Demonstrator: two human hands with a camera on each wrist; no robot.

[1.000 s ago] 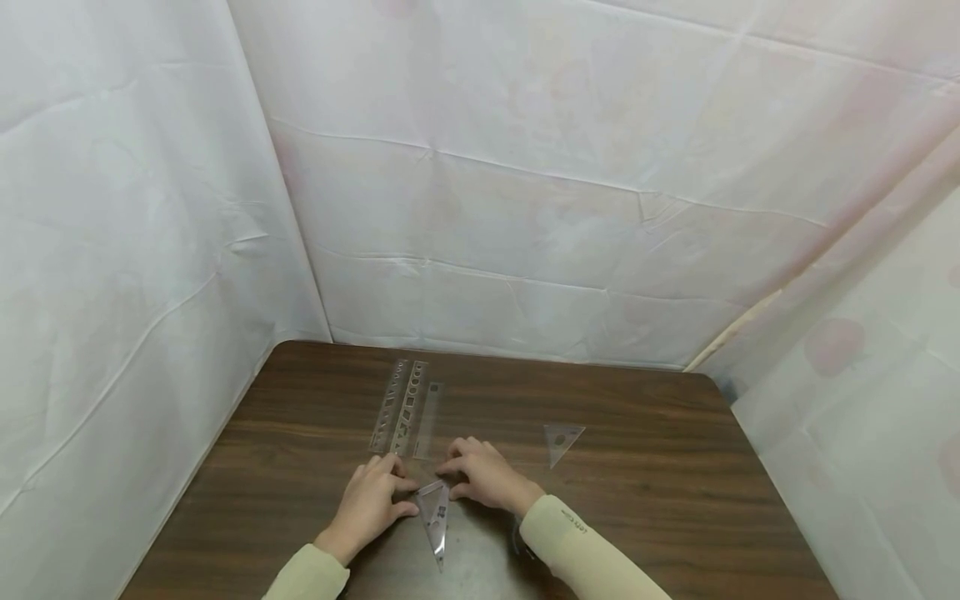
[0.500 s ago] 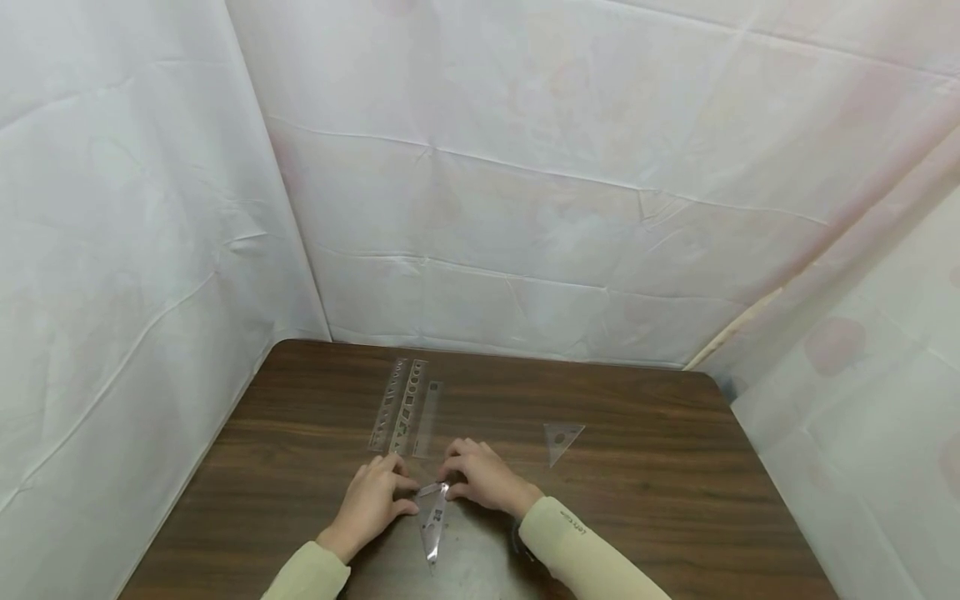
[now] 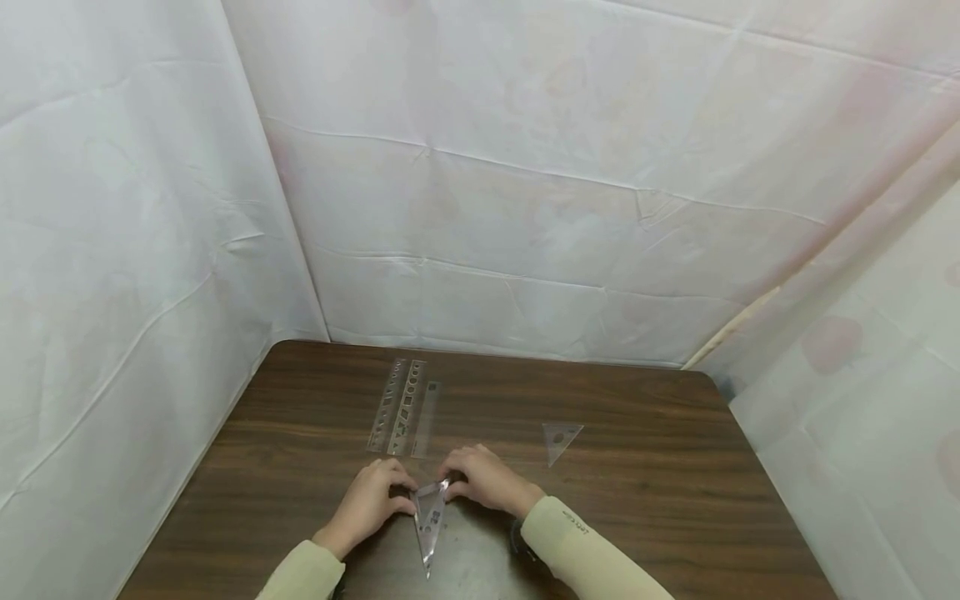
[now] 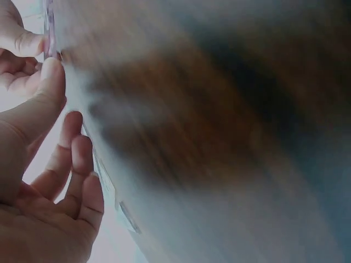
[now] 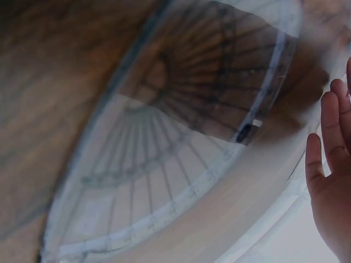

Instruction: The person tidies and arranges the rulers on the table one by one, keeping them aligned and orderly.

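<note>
Holding a clear triangle [image 3: 430,521] at its wide end, both hands meet near the front of the tabletop [image 3: 675,500] in the head view. The left hand [image 3: 367,504] pinches the left corner with curled fingers, and the right hand [image 3: 483,479] pinches the right corner. The long tip of the triangle points toward the person.

Farther back lie three rulers [image 3: 403,407] side by side, and a small triangle [image 3: 560,438] lies well apart to the right.

The left wrist view shows the left hand [image 4: 44,181] from close, with thumb and fingers curled near a thin clear edge, but it is blurred. Only the right wrist view shows a clear protractor [image 5: 181,137] flat on the wood; there the right hand [image 5: 332,181] appears only as fingers at the edge.
</note>
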